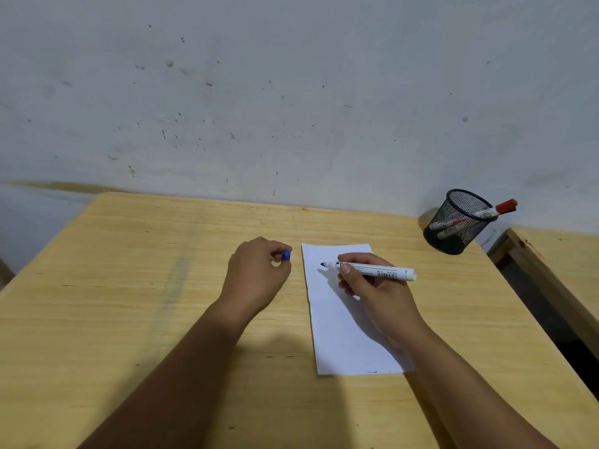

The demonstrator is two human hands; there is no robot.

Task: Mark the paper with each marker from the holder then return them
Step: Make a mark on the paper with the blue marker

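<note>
Cap point(286, 256) pinched in our left hand point(256, 273), marker point(372, 269) gripped in our right hand point(376, 286), we should press its tip lightly onto the paper point(337, 335) beneath.

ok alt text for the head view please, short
A person's right hand holds an uncapped marker over white paper on a wooden table; the left hand holds its blue cap. A mesh holder holds a red marker.

Both bare forearms are extended forward from the lower edge. The left hand point(256, 273) is curled, knuckles up, with thumb and forefinger pinched at its far tip. The right hand point(376, 286) is closed in a writing grip, fingers point(348, 270) pointed leftward.
</note>
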